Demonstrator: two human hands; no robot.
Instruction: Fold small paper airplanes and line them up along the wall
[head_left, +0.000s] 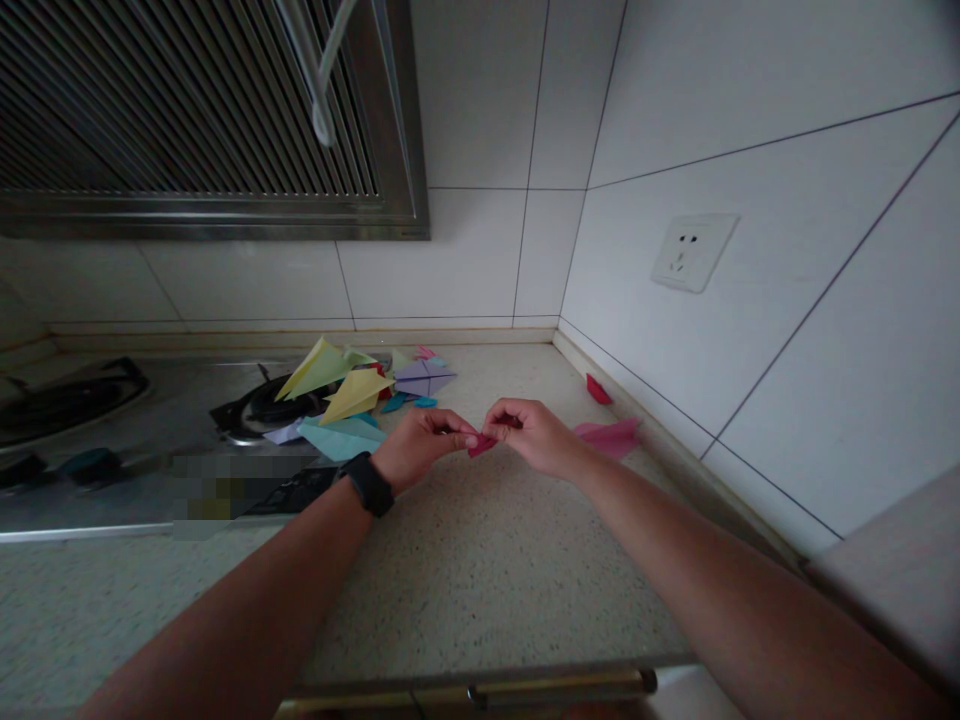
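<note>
Both my hands meet above the middle of the speckled countertop (480, 580). Between them is a small piece of folded red paper (481, 446). My left hand (427, 445), with a black watch at the wrist, pinches its left side between thumb and fingers. The fingers of my right hand (529, 432) close on the other side and cover part of the paper. A pink folded paper (611, 437) lies just beyond my right wrist, partly hidden by it. Farther back, near the right wall, rests a small red folded paper (598, 389).
Paper planes in yellow (356, 393), light green (319, 367), teal (341, 436) and purple (424, 377) overlap at the right side of the gas stove (180, 400). A range hood (225, 215) hangs above. The tiled right wall bears a socket (694, 252).
</note>
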